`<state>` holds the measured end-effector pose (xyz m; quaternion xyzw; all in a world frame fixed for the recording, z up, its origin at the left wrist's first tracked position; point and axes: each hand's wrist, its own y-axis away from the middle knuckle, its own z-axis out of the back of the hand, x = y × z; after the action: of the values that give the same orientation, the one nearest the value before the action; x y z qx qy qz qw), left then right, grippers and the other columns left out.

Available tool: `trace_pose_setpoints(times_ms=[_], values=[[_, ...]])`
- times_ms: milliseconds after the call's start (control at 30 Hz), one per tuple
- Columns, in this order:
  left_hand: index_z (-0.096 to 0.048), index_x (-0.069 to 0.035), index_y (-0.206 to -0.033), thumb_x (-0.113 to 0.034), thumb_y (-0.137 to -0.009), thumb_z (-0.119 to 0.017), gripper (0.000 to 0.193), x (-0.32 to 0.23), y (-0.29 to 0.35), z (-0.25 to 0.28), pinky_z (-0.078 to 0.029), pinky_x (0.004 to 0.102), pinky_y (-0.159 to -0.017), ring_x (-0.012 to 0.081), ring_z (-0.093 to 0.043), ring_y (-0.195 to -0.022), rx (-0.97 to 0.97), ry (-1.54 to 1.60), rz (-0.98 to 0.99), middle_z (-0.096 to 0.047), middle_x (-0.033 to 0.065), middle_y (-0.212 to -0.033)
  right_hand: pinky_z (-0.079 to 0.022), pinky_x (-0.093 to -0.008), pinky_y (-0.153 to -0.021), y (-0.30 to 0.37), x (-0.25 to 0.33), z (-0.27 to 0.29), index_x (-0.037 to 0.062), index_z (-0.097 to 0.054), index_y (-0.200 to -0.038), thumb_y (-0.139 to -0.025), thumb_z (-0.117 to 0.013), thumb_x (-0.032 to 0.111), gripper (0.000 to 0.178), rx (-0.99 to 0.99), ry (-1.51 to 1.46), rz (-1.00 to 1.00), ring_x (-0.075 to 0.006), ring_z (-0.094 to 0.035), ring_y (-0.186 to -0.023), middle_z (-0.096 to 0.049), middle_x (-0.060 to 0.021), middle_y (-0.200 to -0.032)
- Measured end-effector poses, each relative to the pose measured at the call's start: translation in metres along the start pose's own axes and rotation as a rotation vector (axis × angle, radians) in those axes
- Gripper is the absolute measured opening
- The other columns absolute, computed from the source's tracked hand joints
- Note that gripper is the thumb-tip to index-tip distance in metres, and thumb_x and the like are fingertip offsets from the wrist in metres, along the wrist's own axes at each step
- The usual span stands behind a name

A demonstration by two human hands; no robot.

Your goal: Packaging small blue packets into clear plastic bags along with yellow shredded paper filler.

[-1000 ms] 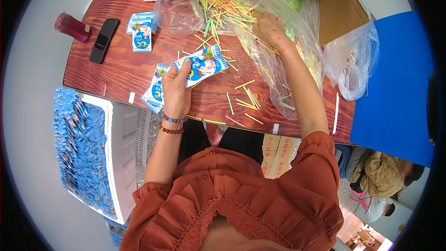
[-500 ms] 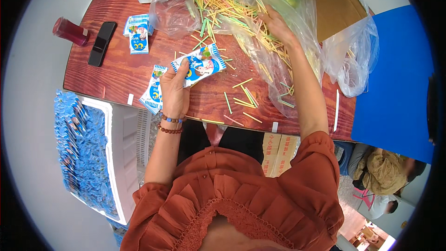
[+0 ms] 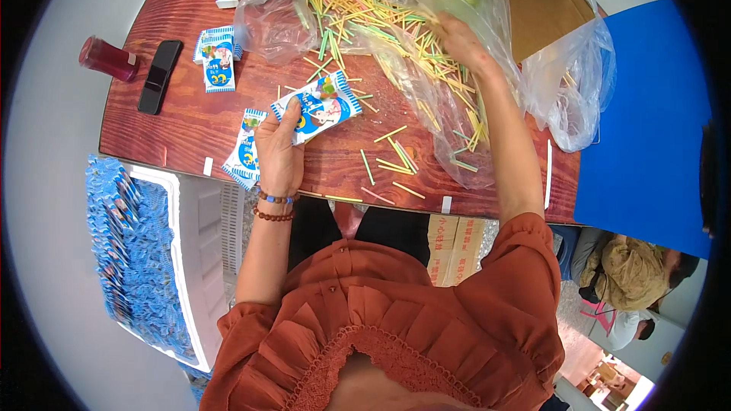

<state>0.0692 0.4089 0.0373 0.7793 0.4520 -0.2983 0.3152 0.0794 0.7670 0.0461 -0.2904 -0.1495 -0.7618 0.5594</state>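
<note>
Reddish wood-grained counter (image 3: 177,123) spans the far half of the scene, with a clear plastic bag (image 3: 276,23) lying open at its far side. Right hand (image 3: 463,42) reaches into the bag, its grip too unclear to tell; left hand (image 3: 279,144) pinches a blue-and-white packet (image 3: 327,108) over the counter's near middle. Loose coloured sticks (image 3: 358,9) now spread farther toward the near right, probably leaving more within easy reach.

Reads as packing workshop | rectangular white foam crate (image 3: 202,236) of blue packets (image 3: 145,259) | thin yellow-green sticks (image 3: 358,9) in clear plastic bag (image 3: 276,30)
</note>
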Motion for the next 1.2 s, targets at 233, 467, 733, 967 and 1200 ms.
trace_pose_setpoints(times_ms=[233,467,733,967,1200], values=[[-0.066,0.001,-0.103,-0.011,-0.094,-0.06,0.016,0.004,-0.002,0.001,-0.055,0.0274,-0.078,0.0124,-0.066,-0.087,0.008,-0.004,0.005,-0.069,0.0075,-0.1,-0.043,-0.0437,-0.095,0.001,-0.022,0.0,-0.0002,-0.052,-0.118,-0.087,-0.044,0.004,0.032,0.215,0.423,0.228,-0.0387,-0.054,-0.112,-0.056,-0.0256,-0.117],[-0.066,0.0,-0.102,-0.011,-0.094,-0.06,0.015,0.004,0.001,-0.001,-0.055,0.028,-0.078,0.0118,-0.066,-0.087,0.004,-0.012,-0.02,-0.069,0.0071,-0.1,-0.044,-0.045,-0.09,0.001,-0.009,0.0,0.0001,-0.051,-0.115,-0.086,-0.049,0.007,0.03,0.327,0.555,0.247,-0.0396,-0.055,-0.101,-0.054,-0.023,-0.102],[-0.066,0.0,-0.102,-0.011,-0.094,-0.06,0.015,0.002,0.003,-0.005,-0.055,0.0275,-0.078,0.0119,-0.067,-0.087,0.034,-0.007,-0.02,-0.069,0.0067,-0.099,-0.046,-0.0397,-0.09,0.017,-0.023,0.003,-0.0007,-0.051,-0.117,-0.097,-0.045,0.018,0.029,0.039,0.165,0.193,-0.0335,-0.056,-0.105,-0.056,-0.0199,-0.109],[-0.065,-0.001,-0.102,-0.011,-0.094,-0.06,0.014,0.009,0.0,-0.008,-0.055,0.0278,-0.08,0.0125,-0.067,-0.09,0.017,0.025,0.016,-0.069,0.0056,-0.101,-0.05,-0.0344,-0.088,0.02,-0.026,0.009,-0.0043,-0.046,-0.118,-0.099,-0.047,0.016,0.028,-0.021,-0.833,-0.215,-0.0193,-0.062,-0.085,-0.061,-0.0097,-0.094],[-0.065,-0.002,-0.103,-0.014,-0.095,-0.058,0.016,0.022,-0.006,-0.027,-0.055,0.0288,-0.082,0.014,-0.066,-0.092,0.044,0.072,0.083,-0.069,0.0066,-0.103,-0.053,-0.0434,-0.086,0.03,-0.018,0.005,-0.0059,-0.047,-0.11,-0.097,-0.047,0.003,0.016,-0.113,-1.431,-0.243,-0.0201,-0.059,-0.081,-0.056,-0.0103,-0.089]])
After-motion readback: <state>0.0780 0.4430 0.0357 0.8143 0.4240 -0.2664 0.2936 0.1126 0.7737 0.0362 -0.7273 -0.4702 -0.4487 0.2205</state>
